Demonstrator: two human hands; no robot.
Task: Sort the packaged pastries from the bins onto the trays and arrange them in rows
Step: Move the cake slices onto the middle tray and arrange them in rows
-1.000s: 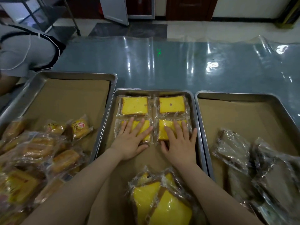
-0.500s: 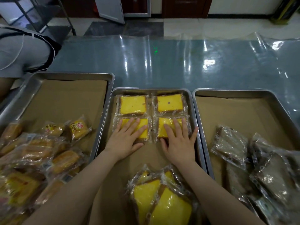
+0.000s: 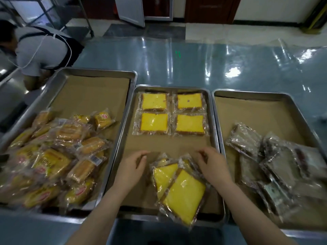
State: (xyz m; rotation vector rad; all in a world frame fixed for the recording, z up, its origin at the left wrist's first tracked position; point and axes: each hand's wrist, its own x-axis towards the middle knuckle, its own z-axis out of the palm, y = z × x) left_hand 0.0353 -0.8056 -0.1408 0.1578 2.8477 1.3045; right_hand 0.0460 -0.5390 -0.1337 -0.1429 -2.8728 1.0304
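Note:
The middle tray (image 3: 215, 138) holds yellow cake packets (image 3: 170, 114) laid flat in two rows of two at its far end. A loose pile of yellow cake packets (image 3: 178, 190) lies at the tray's near end. My left hand (image 3: 133, 165) hovers just left of the pile, fingers curled, holding nothing. My right hand (image 3: 213, 164) hovers at the pile's right top corner, fingers curled and apart, with nothing visibly gripped.
The left tray (image 3: 58, 80) holds a heap of orange bun packets (image 3: 58, 156). The right tray (image 3: 265, 96) holds dark cake packets (image 3: 276, 161). All trays are lined with brown paper. A person (image 3: 40, 48) bends over beyond the left tray. The glossy table (image 3: 194, 64) stretches behind.
Both hands have lifted off the second row of yellow packets and pulled back toward me, to the loose pile. The four placed packets lie uncovered.

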